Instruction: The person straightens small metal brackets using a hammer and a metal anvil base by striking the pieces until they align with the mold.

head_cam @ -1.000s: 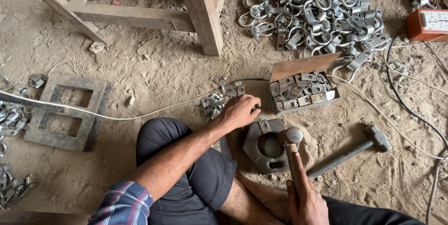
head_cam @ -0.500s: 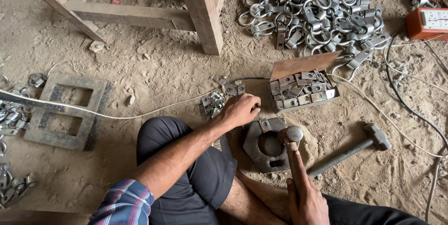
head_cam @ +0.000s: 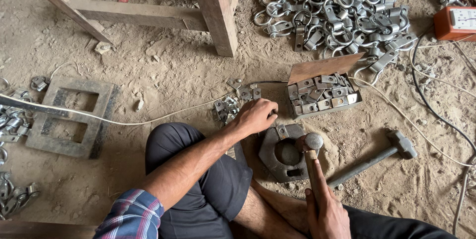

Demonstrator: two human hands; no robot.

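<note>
I sit on a sandy floor. My left hand [head_cam: 255, 116] rests fingers-down at the upper left edge of a thick metal block with a round hole [head_cam: 285, 153], touching a small metal bracket piece [head_cam: 282, 131] lying on it; the fingertips are hidden. My right hand [head_cam: 327, 216] grips the wooden handle of a small hammer [head_cam: 311, 146], whose rounded head hovers over the block's right side. Loose small brackets [head_cam: 230, 104] lie just left of my left hand.
An open cardboard box of small metal plates [head_cam: 322, 97] sits beyond the block. A second hammer [head_cam: 377, 157] lies to the right. A heap of ring clamps [head_cam: 337, 8], an orange socket box [head_cam: 456, 21], cables, a wooden table leg [head_cam: 215, 11] and a square metal frame [head_cam: 69, 117] surround me.
Almost nothing: my left hand has shifted slightly at the block's edge; the hammer head stays over the block.
</note>
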